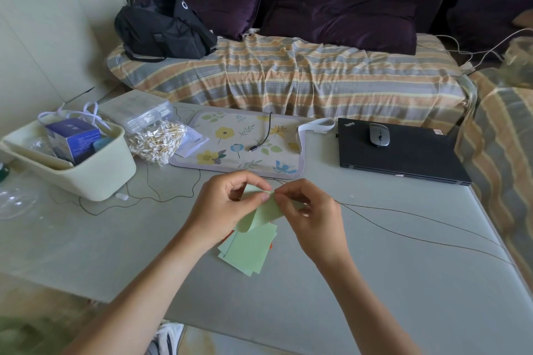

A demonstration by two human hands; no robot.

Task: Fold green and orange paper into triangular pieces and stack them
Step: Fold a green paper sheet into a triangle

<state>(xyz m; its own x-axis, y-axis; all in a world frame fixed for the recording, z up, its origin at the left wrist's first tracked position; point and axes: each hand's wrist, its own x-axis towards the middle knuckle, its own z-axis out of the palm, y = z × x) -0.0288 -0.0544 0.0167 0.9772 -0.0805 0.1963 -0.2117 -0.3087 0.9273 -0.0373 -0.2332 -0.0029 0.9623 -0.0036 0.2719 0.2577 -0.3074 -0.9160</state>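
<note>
Both hands hold one green sheet (266,210) just above the desk (360,282), its lower end curling over on itself. The left hand (227,204) pinches the sheet's upper edge between thumb and curled fingers; the right hand (311,216) pinches the same edge from the other side, fingertips almost touching the left thumb. Under them a small pile of green sheets (248,251) lies flat on the desk, with slivers of orange paper (270,245) showing at its edges. A thin dark wire (418,222) trails from behind the hands toward the right edge of the desk.

Farther back lies a floral mat (239,141) with a short black cable (266,135) on it. To its left are a bag of cotton swabs (157,141) and a cream bin (86,170) holding a blue box (72,138). To its right sits a closed black laptop (403,155) with a grey mouse (379,134) on top. Beyond the desk a striped sofa (288,72) carries a black bag (164,29) and dark purple cushions (340,17).
</note>
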